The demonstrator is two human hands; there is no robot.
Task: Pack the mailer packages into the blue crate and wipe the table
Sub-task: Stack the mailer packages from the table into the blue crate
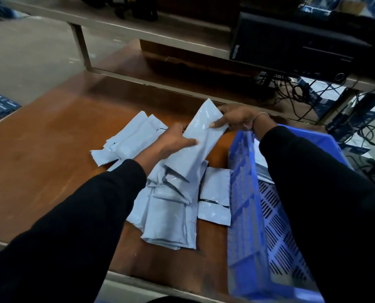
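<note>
My black sleeves (77,219) cover much of the near table and hide the right wall of the blue crate (245,193). Its near end runs out of view at the bottom edge. Inside it I make out pale mailers (261,169) against the far end, partly behind my right forearm; their number cannot be counted.

I hold one long grey mailer (200,138) with both hands, lifted clear above the pile. My left hand (175,141) is closed on its middle, thumb on top, fingers hidden beneath. My right hand (237,119) pinches its far end, thumb across the face; a thin bracelet (259,117) shows at that wrist.

On the brown table (40,154), two loose heaps remain. The far heap (134,136) lies towards the middle, about three or four packages. The near heap (171,211) lies just beside the crate's left wall, overlapped so that a firm count is not possible; one separate mailer (215,197) touches the crate side.

At the far right corner, a black monitor (296,44) and tangled cables (302,92) are dark and hard to make out.
</note>
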